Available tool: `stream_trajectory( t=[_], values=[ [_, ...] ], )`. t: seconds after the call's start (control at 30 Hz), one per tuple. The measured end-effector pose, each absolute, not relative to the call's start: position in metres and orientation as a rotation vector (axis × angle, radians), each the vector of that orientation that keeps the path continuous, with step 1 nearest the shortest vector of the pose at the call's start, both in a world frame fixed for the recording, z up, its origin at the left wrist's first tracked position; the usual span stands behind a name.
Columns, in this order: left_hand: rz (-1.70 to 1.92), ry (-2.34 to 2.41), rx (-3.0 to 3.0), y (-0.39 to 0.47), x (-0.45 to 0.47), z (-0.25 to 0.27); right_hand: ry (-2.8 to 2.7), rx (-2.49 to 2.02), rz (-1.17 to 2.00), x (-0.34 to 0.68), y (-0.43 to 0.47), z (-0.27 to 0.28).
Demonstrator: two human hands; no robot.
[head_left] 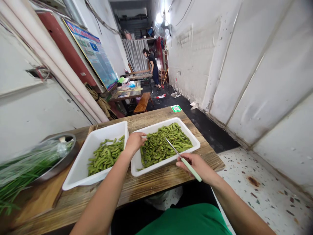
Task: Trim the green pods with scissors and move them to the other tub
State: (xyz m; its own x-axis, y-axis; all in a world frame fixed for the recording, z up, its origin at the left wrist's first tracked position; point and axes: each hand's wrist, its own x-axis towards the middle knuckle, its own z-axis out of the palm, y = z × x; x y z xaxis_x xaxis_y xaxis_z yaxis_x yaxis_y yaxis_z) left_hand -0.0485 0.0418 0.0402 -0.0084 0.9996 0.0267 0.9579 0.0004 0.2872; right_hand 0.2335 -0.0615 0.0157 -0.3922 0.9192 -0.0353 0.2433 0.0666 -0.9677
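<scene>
In my right hand (195, 164) is a slim-bladed knife (189, 169) with a pale green handle, its tip pointing over the right white tray (195, 142). That tray is spread with green soybean pods (156, 143), small ones towards its left and plumper ones towards its right. My left hand (135, 142) reaches over the tray's left rim, fingertips pinched together at the pods; whatever they may hold is too small to make out. Left of it, a deeper white tray (80, 163) has more pods (107, 155) heaped at its right side, partly hidden by my left forearm.
The trays rest on a wooden table (137, 186). At the left, a metal bowl (55, 169) with bagged green stalks (29, 169) stands on a wooden board (41, 199). A code card (176, 108) lies at the far edge. Farther back, a person (153, 67) bends at another table.
</scene>
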Motion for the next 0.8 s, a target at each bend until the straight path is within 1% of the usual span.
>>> stream_trajectory(
  t=[0.13,0.3,0.43,0.57,0.63,0.7,0.77,0.8],
  values=[
    [0.031,2.243,2.092,0.054,-0.043,0.033,-1.753,-1.156,1.306,0.235,-0.06,0.017],
    [0.073,2.302,2.044,0.067,-0.035,0.024,-1.799,-1.145,1.222,0.235,-0.059,0.017],
    [0.259,2.236,2.017,0.071,-0.035,0.027,-1.816,-1.143,1.201,0.237,-0.059,0.014],
    [0.493,2.104,1.945,0.054,-0.031,0.038,-1.827,-1.167,1.137,0.238,-0.058,0.009],
    [0.682,1.862,1.795,0.038,-0.026,0.043,-1.843,-1.185,1.112,0.237,-0.057,0.009],
    [0.873,1.516,1.558,0.02,-0.019,0.048,-1.868,-1.192,1.094,0.235,-0.057,0.011],
    [0.983,1.259,1.376,0.003,-0.011,0.051,-1.895,-1.181,1.089,0.233,-0.058,0.016],
    [1.002,1.215,1.349,-0.004,-0.007,0.052,-1.907,-1.17,1.092,0.231,-0.059,0.018]
  ],
)
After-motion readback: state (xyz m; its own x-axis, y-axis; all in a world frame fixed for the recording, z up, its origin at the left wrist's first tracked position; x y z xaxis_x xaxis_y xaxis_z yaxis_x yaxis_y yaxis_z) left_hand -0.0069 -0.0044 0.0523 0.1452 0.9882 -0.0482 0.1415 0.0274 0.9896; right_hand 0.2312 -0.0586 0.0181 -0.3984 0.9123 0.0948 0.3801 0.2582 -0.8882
